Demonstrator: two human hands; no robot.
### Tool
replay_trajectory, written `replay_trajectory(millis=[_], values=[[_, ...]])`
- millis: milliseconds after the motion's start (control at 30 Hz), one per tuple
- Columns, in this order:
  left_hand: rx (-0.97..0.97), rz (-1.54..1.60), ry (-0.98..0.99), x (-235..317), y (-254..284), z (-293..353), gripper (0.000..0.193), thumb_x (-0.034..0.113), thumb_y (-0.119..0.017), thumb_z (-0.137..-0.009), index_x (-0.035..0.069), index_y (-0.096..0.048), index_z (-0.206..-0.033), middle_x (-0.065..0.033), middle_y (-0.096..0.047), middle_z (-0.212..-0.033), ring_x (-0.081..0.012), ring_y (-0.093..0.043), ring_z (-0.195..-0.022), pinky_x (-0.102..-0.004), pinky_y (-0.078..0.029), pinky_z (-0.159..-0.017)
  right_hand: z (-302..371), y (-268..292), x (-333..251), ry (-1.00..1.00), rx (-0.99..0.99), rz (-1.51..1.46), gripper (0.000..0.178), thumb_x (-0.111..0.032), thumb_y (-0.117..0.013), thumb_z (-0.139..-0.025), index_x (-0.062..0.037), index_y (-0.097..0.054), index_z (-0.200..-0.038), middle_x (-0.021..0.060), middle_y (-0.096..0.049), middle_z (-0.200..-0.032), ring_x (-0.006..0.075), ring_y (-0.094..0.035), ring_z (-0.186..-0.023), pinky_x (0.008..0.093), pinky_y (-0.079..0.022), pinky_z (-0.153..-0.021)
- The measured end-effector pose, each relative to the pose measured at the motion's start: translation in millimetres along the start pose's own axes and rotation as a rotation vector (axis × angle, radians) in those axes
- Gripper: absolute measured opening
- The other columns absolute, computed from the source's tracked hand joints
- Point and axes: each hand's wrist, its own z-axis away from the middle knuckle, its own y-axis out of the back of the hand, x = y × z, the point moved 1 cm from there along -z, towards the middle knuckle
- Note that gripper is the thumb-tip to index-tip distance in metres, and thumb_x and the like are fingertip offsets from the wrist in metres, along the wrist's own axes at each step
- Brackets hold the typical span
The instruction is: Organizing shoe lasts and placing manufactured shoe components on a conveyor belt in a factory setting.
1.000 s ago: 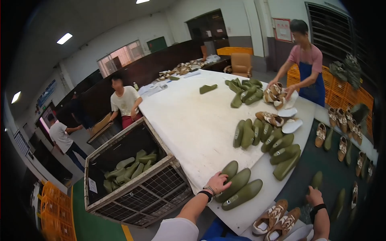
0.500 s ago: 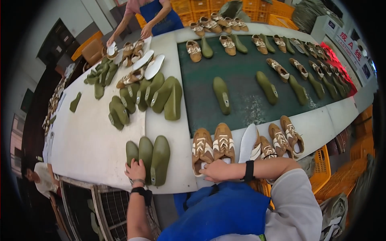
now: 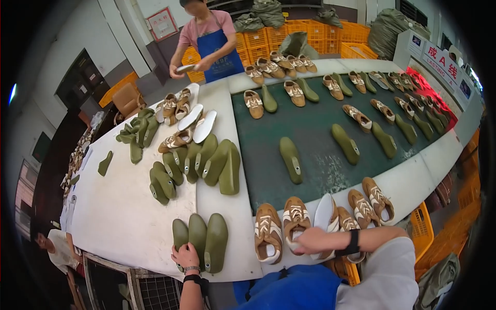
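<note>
My left hand (image 3: 187, 256) is closed round the lower end of a green shoe last (image 3: 180, 235), the leftmost of three standing side by side at the near table edge. Beside it stand the middle last (image 3: 197, 235) and the right one (image 3: 216, 243). My right hand (image 3: 309, 241) is closed at the opening of a brown sneaker (image 3: 296, 213) with white stripes; its fingertips are hidden inside. To its left is the matching sneaker (image 3: 268, 227), with a white insole showing within. A white insole (image 3: 324, 212) leans on another sneaker to the right.
A green conveyor belt (image 3: 268, 155) carries rows of lasts and sneakers. More lasts (image 3: 230, 168) cluster on the white table (image 3: 129, 222). Across it, a person in a blue apron (image 3: 219, 49) holds a pale, flat piece. Yellow crates (image 3: 422, 227) stand at the right.
My view has tilted upward. My right hand has shifted from the left sneaker's opening to the right one's. The left hand stays at the lasts. The person opposite has lifted a pale piece.
</note>
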Motion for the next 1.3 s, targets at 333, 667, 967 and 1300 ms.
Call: replay_trajectory(millis=[333,667,967,1300], values=[[-0.071,-0.012,-0.030,-1,1,2,0.026,0.024,-0.052,-0.081,0.003,-0.067,-0.082,-0.0112,-0.064,-0.093,-0.0333,-0.038,-0.118,-0.0522,-0.024,-0.098,-47,201,225,-0.392,0.669,0.048,0.034,-0.024,-0.066,-0.069,-0.0102,-0.061,-0.100,0.0153,-0.063,-0.094,0.0322,-0.060,-0.089,0.0405,-0.048,-0.079],[-0.379,-0.008,0.097,42,46,-7,0.037,0.030,-0.049,-0.087,0.000,-0.059,-0.107,-0.0292,-0.042,-0.124,-0.0433,-0.037,-0.115,-0.0475,-0.029,-0.099,-215,144,361,-0.687,0.896,-0.112,0.022,-0.006,-0.053,-0.079,-0.0062,-0.057,-0.101,0.0182,-0.054,-0.106,0.0352,-0.058,-0.094,0.0414,-0.048,-0.081],[-0.109,-0.016,0.017,-18,1,4,0.020,0.021,-0.053,-0.082,0.006,-0.065,-0.086,-0.0266,-0.044,-0.121,-0.0400,-0.039,-0.113,-0.0485,-0.032,-0.093,-195,158,311,-0.639,0.832,0.042,0.037,-0.014,-0.059,-0.077,-0.0137,-0.052,-0.113,0.0157,-0.052,-0.114,0.0354,-0.055,-0.101,0.0424,-0.047,-0.081],[-0.023,-0.010,-0.020,3,12,-7,0.023,0.024,-0.053,-0.080,0.006,-0.068,-0.079,-0.0161,-0.062,-0.097,-0.0359,-0.043,-0.112,-0.0494,-0.030,-0.095,-210,113,195,-0.335,0.363,-0.013,0.058,-0.019,-0.057,-0.076,-0.0148,-0.036,-0.131,0.0170,-0.062,-0.100,0.0324,-0.061,-0.092,0.0421,-0.049,-0.075]])
